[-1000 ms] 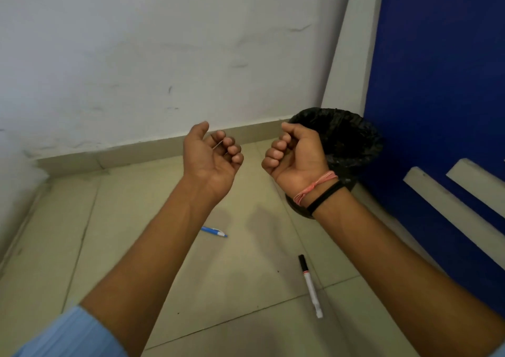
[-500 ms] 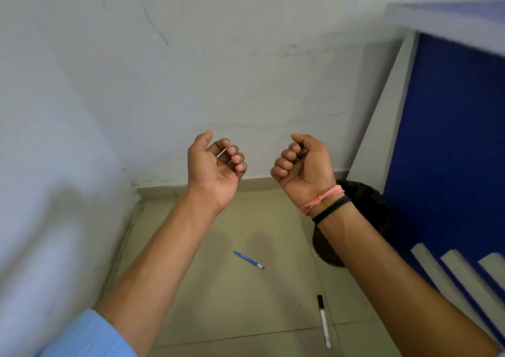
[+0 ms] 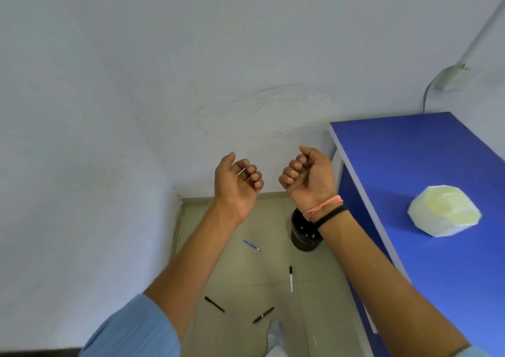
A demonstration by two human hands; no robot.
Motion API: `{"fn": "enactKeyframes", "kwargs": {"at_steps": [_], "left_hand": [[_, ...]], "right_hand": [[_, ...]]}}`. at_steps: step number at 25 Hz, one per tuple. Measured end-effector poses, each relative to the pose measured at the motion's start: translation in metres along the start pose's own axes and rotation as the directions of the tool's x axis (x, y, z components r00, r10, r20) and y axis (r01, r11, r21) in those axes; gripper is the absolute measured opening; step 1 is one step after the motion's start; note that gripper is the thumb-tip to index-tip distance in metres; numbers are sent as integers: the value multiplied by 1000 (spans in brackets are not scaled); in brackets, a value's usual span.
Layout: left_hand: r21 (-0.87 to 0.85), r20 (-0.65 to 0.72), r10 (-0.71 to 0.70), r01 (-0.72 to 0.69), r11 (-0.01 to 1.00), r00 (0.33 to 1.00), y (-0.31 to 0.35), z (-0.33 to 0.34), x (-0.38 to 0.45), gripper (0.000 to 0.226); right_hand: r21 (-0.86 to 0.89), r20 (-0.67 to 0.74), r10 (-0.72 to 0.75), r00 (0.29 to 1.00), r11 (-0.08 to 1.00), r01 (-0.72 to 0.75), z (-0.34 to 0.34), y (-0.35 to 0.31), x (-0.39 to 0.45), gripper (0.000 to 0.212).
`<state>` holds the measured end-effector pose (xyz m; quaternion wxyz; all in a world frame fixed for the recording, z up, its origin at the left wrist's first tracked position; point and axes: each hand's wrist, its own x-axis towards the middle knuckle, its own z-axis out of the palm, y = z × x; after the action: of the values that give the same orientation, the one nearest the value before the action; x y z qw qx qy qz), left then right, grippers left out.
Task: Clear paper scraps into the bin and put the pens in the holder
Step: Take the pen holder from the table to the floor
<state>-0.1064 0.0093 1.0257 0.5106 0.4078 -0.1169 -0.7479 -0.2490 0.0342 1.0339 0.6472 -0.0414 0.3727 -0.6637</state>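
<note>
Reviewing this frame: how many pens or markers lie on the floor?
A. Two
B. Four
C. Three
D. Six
B. Four lie on the tiles: a blue pen, a white marker, and two black pens nearer the person's foot.

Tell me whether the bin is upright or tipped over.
Upright. The black bin stands on the floor beside the blue desk, its open mouth facing up; the right wrist hides part of its rim.
</note>
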Motion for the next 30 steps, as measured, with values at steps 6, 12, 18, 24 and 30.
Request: {"fn": "enactKeyframes", "kwargs": {"at_steps": [6,12,18,24,30], "left_hand": [[8,49,-44,43,999,998,-3,42,-77,36],[-8,32,-64,65,998,997,-59,69,-61,35],[109,33,-124,119,987,992,-144,141,-6,37],[468,7,-349,305,829,937,-287,219,61,62],[614,-103,-530,473,631,842,-390,260,101,71]], "right_hand": [[17,-11,-27,1000,999,28,11,-46,-83,39],[32,-46,-45,998,998,47,-40,-91,-78,38],[12,-200,-126,972,991,131,-128,-187,-44,35],[-423,-671,-403,622,898,125,-286,-289,-1,34],[-376,-696,-182,695,916,-137,-385,-304,42,64]]}}
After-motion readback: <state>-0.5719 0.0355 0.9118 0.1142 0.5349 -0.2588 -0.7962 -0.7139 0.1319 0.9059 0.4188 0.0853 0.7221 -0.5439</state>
